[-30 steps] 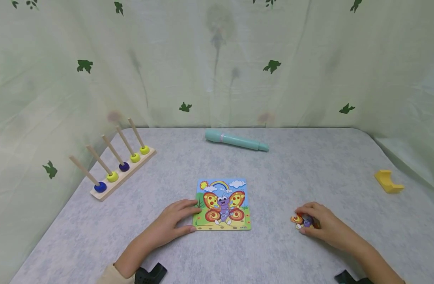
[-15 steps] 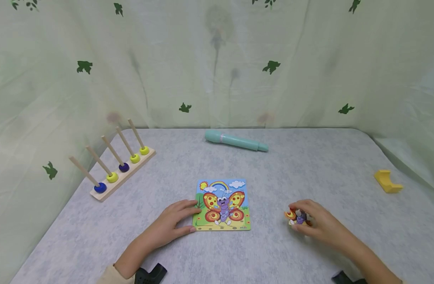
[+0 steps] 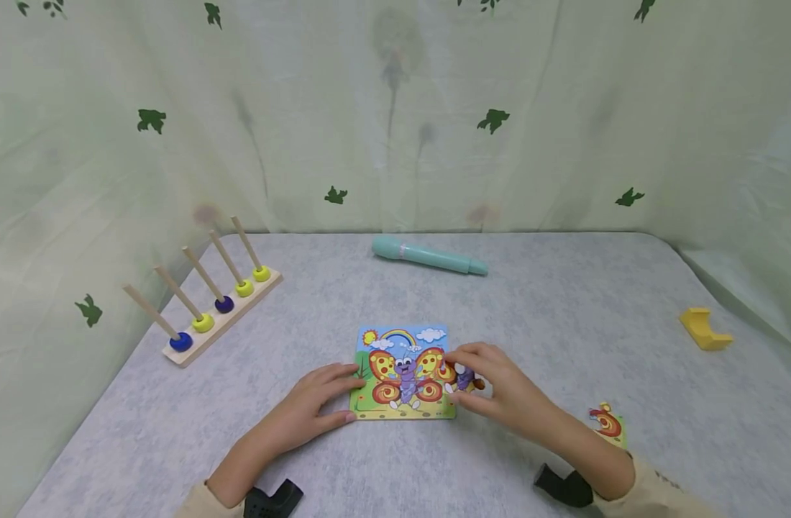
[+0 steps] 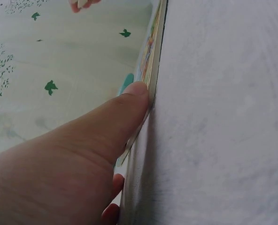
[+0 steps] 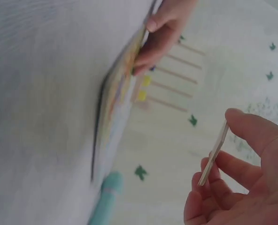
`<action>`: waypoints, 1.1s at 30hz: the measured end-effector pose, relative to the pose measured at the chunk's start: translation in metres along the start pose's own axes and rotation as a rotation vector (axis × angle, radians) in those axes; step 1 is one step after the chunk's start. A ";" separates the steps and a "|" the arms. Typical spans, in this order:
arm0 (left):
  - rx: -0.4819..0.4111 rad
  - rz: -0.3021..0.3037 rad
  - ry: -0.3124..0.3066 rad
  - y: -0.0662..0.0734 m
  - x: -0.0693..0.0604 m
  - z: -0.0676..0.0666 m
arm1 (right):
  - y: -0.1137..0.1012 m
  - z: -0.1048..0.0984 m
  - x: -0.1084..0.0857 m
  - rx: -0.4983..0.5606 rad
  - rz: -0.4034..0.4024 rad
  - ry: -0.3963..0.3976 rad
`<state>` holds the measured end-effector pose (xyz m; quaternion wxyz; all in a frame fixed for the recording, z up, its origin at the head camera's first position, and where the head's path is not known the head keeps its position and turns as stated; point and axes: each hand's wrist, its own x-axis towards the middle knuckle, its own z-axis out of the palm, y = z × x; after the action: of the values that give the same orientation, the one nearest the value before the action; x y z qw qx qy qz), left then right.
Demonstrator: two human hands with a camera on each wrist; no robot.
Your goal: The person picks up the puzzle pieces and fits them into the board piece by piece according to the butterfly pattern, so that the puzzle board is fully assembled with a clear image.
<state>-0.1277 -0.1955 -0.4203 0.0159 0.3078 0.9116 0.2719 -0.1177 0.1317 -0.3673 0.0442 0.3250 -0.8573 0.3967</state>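
Observation:
A square butterfly puzzle board lies flat on the table in the head view. My left hand touches its left edge with relaxed, nearly straight fingers. In the left wrist view the left thumb lies against the board's edge. A thin wooden puzzle piece with part of a butterfly on it is pinched between the thumb and fingers of my right hand, by the board's right side. The right wrist view shows that puzzle piece edge-on, held up off the table.
Another puzzle piece lies at the right, partly behind the right forearm. A bead stand with upright pegs is at the left. A teal microphone-shaped toy lies at the back, and a yellow block at the far right.
My right hand has carried the puzzle piece leftward to the board's right side. A second piece now shows near the right forearm. The left hand has stayed in place.

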 end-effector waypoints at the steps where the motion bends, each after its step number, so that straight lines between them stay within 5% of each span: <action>1: 0.000 -0.004 -0.003 0.000 0.000 0.000 | 0.000 0.006 0.005 0.007 0.002 -0.024; 7: -0.001 -0.018 -0.024 0.001 0.001 -0.001 | 0.001 0.036 0.025 -0.007 0.042 -0.145; 16: 0.017 -0.014 -0.019 0.001 0.001 -0.001 | 0.010 0.068 0.039 -0.095 0.008 -0.218; 25: 0.038 0.023 0.002 0.006 0.002 0.001 | 0.014 0.077 0.044 -0.127 0.010 -0.218; 33: 0.092 0.104 -0.059 0.016 0.004 0.008 | 0.019 0.080 0.045 -0.106 0.016 -0.200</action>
<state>-0.1205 -0.1782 -0.4188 0.0145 0.3629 0.9052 0.2208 -0.1501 0.0608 -0.4189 -0.0278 0.3533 -0.8798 0.3167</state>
